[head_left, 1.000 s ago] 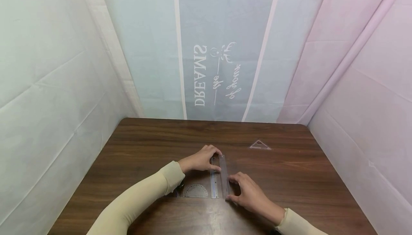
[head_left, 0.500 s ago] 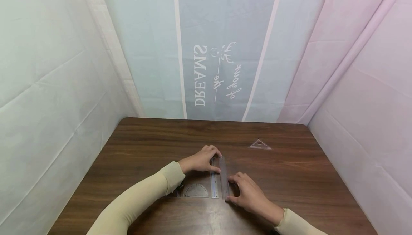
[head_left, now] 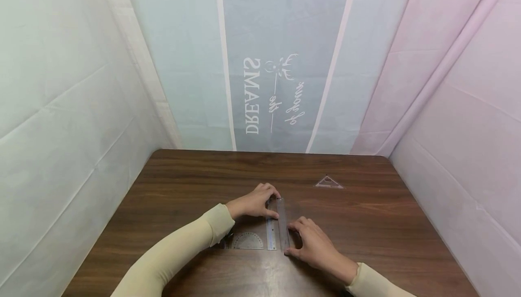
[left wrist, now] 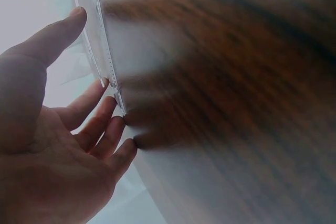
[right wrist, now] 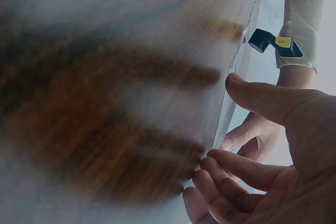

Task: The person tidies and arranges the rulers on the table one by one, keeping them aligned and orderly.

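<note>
A translucent greyish ruler point(head_left: 283, 231) lies lengthwise on the table, beside a clear ruler point(head_left: 272, 237) on its left. My left hand point(head_left: 255, 201) touches the greyish ruler's far end with a fingertip, its thumb at the left long edge. Along the right long edge rest the fingertips and thumb of my right hand point(head_left: 315, 245), the thumb low by the near corner. The right wrist view has the edge of a clear ruler point(right wrist: 226, 98) close by this thumb and fingers. A clear protractor point(head_left: 248, 241) lies left of both rulers, curved side away.
A clear triangular set square point(head_left: 329, 186) lies at the back right of the brown wooden table point(head_left: 195, 170). Another clear plastic piece point(head_left: 224, 245) shows partly from under the left sleeve point(head_left: 183, 242). Fabric hangings point(head_left: 195, 62) stand behind the table and on both sides.
The greyish ruler has slid very slightly toward me, and my right hand has shifted a little left with it. My left hand and the other pieces stay nearly where they were.
</note>
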A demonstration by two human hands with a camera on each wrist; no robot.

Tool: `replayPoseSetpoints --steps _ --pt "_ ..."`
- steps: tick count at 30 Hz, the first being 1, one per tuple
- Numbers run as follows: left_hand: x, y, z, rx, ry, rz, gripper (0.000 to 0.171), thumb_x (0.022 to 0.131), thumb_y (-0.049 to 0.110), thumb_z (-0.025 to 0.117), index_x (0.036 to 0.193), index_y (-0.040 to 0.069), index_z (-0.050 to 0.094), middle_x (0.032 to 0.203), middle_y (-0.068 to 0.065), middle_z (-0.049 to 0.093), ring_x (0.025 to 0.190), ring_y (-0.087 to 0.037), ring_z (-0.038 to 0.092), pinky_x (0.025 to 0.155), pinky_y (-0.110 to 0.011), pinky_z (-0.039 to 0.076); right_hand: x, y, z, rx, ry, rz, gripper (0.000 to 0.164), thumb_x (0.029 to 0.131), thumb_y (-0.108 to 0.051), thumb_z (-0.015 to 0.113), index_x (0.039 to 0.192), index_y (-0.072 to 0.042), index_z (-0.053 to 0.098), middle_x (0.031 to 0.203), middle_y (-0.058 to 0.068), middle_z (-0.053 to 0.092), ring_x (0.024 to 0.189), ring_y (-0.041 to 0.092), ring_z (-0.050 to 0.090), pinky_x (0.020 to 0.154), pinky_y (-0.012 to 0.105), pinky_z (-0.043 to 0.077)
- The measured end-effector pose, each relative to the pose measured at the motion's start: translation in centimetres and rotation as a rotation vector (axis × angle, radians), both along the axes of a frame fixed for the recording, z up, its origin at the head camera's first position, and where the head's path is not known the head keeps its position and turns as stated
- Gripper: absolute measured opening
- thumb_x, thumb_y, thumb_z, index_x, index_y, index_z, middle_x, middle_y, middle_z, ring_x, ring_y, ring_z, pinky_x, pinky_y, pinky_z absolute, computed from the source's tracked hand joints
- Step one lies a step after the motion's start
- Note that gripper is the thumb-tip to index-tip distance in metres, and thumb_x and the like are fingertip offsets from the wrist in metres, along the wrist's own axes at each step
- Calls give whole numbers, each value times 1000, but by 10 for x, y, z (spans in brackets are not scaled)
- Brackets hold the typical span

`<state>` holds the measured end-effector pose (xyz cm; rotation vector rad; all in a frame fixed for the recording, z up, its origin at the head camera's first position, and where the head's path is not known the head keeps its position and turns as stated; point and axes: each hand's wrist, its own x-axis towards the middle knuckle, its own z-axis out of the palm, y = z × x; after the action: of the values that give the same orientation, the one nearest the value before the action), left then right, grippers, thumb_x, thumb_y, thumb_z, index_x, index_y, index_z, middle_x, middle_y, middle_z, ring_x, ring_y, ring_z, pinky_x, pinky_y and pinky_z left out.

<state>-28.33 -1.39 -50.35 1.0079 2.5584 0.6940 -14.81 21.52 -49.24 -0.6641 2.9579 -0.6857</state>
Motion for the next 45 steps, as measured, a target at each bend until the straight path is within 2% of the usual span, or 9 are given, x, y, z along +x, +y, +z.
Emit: replayPoseSetpoints --steps 10,25,37,45 --pt "1 1 1 13 -1 -2 60 95 41 85 141 12 61 147 -7 52 136 -26 45 115 -42 42 0 0 -2 26 18 21 65 74 -34 100 124 -2 73 110 2 65 102 20 60 90 47 54" --pt "1 1 -1 19 17 -7 60 94 40 86 140 10 61 145 -8 53 136 -28 45 116 -43 42 1 0 -6 38 46 26 66 75 -35 100 125 -2 73 111 1 64 101 19 59 89 44 54" --pt "3 1 -2 4 25 -11 61 94 43 85 141 11 60 144 -6 53 131 -24 46 109 -38 45 2 0 -8 38 77 19 65 73 -35 100 123 -3 74 110 1 64 103 20 61 92 45 54" --pt "1 0 -3 13 42 -20 62 94 42 86 140 10 60 144 -7 54 132 -26 46 112 -41 44 2 0 -8 50 81 15 66 73 -35 101 123 -3 74 110 1 64 103 20 61 92 45 54"
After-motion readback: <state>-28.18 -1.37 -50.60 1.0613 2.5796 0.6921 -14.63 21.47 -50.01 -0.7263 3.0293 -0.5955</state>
